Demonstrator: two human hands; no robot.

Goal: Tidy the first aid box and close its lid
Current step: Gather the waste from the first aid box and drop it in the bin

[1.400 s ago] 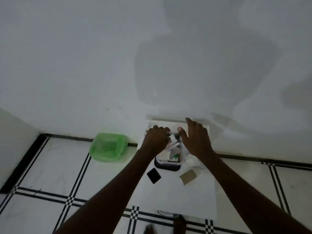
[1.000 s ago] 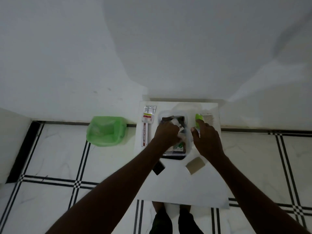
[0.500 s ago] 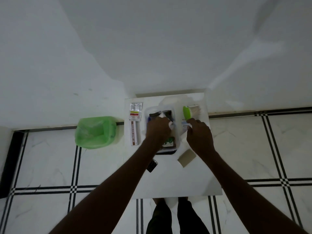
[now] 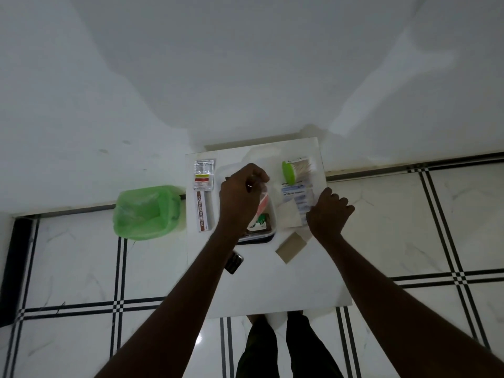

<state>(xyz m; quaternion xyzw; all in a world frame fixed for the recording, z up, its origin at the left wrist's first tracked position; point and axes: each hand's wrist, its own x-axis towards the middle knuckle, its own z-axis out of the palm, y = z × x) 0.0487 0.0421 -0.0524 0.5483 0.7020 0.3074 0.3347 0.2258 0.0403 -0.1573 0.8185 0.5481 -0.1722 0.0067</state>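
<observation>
The first aid box (image 4: 268, 233), a clear tub with a dark base, stands open in the middle of the white table (image 4: 272, 282). My left hand (image 4: 240, 195) hovers over it, fingers pinched on a clear packet with red print (image 4: 263, 201) that hangs into the box. To the right of the box, my right hand (image 4: 328, 211) is curled at the lower right corner of a stack of blue-and-white antiseptic packets (image 4: 296, 195) lying on the table. A faint clear lid (image 4: 261, 159) seems to lie behind the box.
A green-lidded cotton bud tub (image 4: 290, 171) lies at the back right. An ointment carton (image 4: 204, 211) and a sachet (image 4: 204, 174) lie left of the box. A brown card (image 4: 290, 246) and a dark flat item (image 4: 234, 261) sit nearer me. A green bin (image 4: 146, 211) stands on the floor to the left.
The view tilted down and steadied. My right hand moved right, away from the box, carrying the antiseptic packets down onto the table. My left hand lifted a packet above the box.
</observation>
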